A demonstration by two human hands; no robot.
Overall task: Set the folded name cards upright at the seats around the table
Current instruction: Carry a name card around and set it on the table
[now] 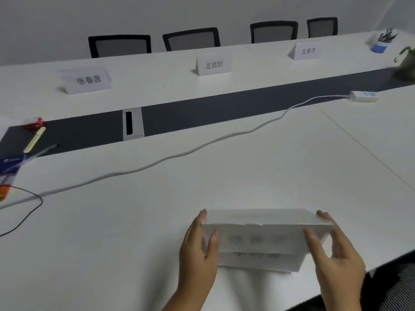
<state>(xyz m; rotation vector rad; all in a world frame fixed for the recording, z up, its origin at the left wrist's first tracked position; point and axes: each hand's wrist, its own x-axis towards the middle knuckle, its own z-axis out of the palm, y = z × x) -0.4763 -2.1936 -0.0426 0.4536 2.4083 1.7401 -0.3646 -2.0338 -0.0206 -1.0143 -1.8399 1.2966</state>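
A folded white name card point(265, 234) is at the near edge of the white table point(157, 209), blurred, with faint characters on its near face. My left hand point(197, 248) grips its left end and my right hand point(332, 250) grips its right end. Another flat card point(258, 261) lies under it on the table. Three name cards stand upright along the far side: one at far left point(86, 80), one in the middle point(213, 65), one at far right point(306, 50).
A white cable point(179, 153) runs across the table to a power strip point(363, 96). A dark centre strip point(224, 108) holds a cable port point(133, 123). Pens, a red box point(33, 123) and a blue packet point(11, 162) lie at left. Several chairs line the far side; a pen cup point(381, 42) and a plant point(406, 61) stand at right.
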